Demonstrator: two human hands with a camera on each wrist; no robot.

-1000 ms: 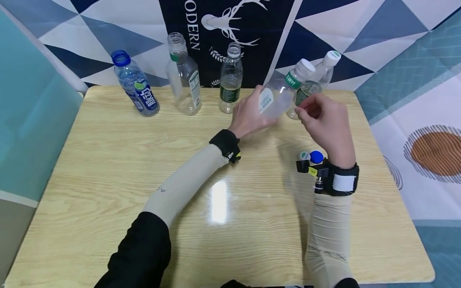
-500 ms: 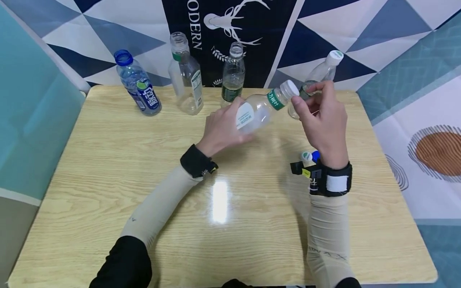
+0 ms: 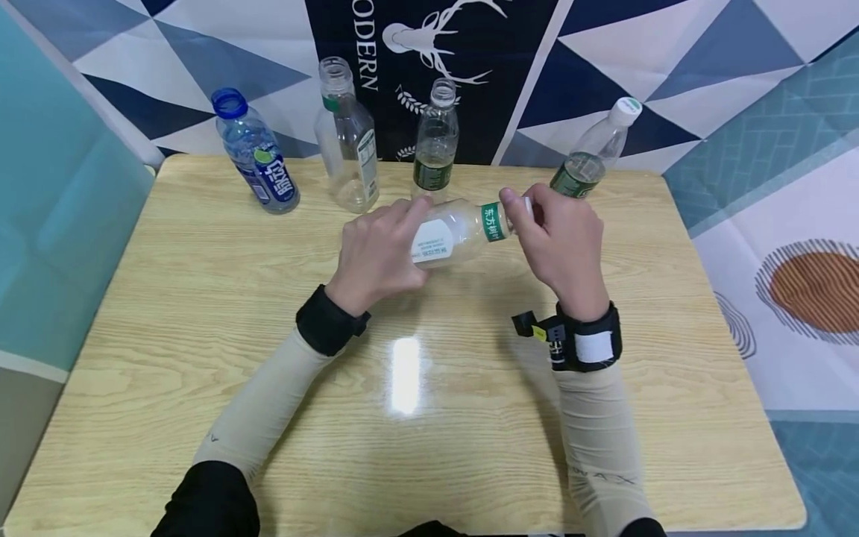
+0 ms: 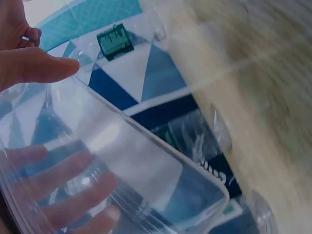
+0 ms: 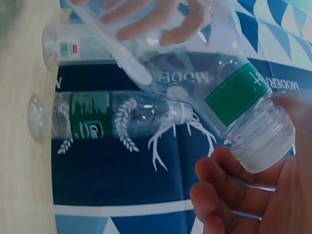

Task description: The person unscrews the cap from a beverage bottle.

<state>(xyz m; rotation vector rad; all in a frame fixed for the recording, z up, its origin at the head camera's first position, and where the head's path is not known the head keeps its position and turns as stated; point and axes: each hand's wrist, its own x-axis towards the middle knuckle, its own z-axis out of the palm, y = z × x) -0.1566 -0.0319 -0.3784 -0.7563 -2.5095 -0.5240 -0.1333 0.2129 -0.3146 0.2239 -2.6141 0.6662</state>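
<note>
My left hand point(image 3: 382, 253) grips a clear plastic bottle point(image 3: 456, 230) with a green neck band and a white oval label. Held up over the table, the bottle lies nearly level, its neck pointing right. At that end my right hand point(image 3: 560, 242) pinches the white cap point(image 3: 529, 209) between thumb and curled fingers. The right wrist view shows the fingers point(image 5: 234, 190) right under the bottle's mouth end. Through the clear wall, the left wrist view shows the left fingers point(image 4: 78, 165) wrapped round the far side, with the thumb point(image 4: 44, 66) on the near side.
Along the table's point(image 3: 201, 313) back edge stand a blue-labelled open bottle point(image 3: 265, 160), a tall clear open bottle point(image 3: 350, 149), a green-labelled open bottle point(image 3: 435, 142) and, at right, a white-capped bottle point(image 3: 590, 153). A patterned cloth point(image 3: 678, 67) hangs behind.
The left hand has carried the bottle left and nearer, turning it level. The right hand has come left and down onto its cap. Two loose caps on the table are now hidden behind the right wrist.
</note>
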